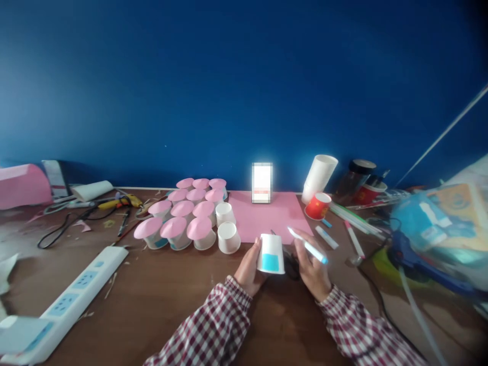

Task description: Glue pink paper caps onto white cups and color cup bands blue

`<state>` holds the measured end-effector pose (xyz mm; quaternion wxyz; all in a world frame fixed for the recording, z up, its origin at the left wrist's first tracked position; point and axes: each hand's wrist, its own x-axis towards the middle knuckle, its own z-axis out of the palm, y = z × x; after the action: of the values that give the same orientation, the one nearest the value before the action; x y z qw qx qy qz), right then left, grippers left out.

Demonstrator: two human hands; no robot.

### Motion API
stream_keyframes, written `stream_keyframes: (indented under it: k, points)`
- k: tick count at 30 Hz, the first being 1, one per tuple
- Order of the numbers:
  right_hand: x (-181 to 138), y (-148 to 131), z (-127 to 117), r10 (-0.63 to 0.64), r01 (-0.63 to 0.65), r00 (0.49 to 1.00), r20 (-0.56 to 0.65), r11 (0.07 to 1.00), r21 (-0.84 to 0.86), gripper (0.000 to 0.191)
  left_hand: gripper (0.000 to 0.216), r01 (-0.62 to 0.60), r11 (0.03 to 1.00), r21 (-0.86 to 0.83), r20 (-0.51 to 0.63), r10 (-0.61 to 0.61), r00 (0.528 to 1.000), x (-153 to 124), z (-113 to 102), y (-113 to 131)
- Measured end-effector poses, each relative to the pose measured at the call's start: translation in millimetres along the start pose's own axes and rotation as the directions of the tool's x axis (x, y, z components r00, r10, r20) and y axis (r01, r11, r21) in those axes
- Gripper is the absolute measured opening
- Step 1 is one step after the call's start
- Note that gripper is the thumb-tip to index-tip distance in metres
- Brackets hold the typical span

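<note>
My left hand (248,267) is closed around a white paper cup (271,244), gripping it from the left side. A blue rectangle (270,263) shows on the cup's wall. In my right hand (313,272) rests a white marker pen (310,249) with a light blue end, its other end angled up and left toward the cup. The marker and cup are apart. To the left stand several white cups topped with pink discs (200,228) and two plain white cups (229,237). A pink sheet (267,216) lies beyond my hands.
A bright, blurred-out upright object (262,183) stands at the back of the sheet. Rightward are a leaning cup stack (319,175), a red cup (318,205), loose markers (354,239) and a plastic-wrapped pack (442,223). A power strip (80,290) and yellow glue gun (120,201) lie left.
</note>
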<state>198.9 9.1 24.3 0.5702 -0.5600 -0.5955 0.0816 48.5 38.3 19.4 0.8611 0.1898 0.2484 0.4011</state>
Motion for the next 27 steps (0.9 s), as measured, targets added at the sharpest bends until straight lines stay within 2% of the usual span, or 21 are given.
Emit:
stream_keyframes:
  k: [2,4,7,9,13,18,23,27]
  points:
    - [1,0,-3,-0.026,0.026,1.0,0.003,0.999,0.024,0.026,0.053,-0.064,0.998,0.021,-0.014,0.065,0.998,3,1,0]
    - [1,1,-5,-0.007,0.008,1.0,-0.014,0.999,0.042,0.026,0.051,-0.144,0.989,0.017,-0.076,0.145,0.987,9,5,-1]
    - [2,3,-8,0.08,-0.074,0.995,-0.062,0.993,0.093,0.024,0.048,-0.174,0.983,0.049,-0.142,0.18,0.973,21,14,-2]
    - [3,5,-9,0.143,-0.128,0.986,-0.088,0.98,0.15,0.021,0.047,-0.183,0.98,0.076,-0.115,0.191,0.975,29,17,-3]
    - [7,4,-13,0.176,-0.151,0.978,-0.111,0.967,0.205,0.018,0.05,-0.167,0.984,0.065,-0.031,0.169,0.985,36,13,-1]
    - [10,2,-16,0.234,-0.199,0.964,-0.126,0.95,0.24,0.022,0.052,-0.112,0.993,0.026,0.005,0.112,0.994,35,7,2]
    - [4,6,-9,0.395,-0.328,0.917,-0.057,0.828,0.455,0.022,0.052,-0.09,0.994,0.057,-0.002,0.09,0.996,35,9,-1]
    - [2,5,-6,0.432,-0.358,0.902,-0.024,0.776,0.52,0.022,0.058,-0.092,0.994,0.067,0.015,0.091,0.996,36,8,-2]
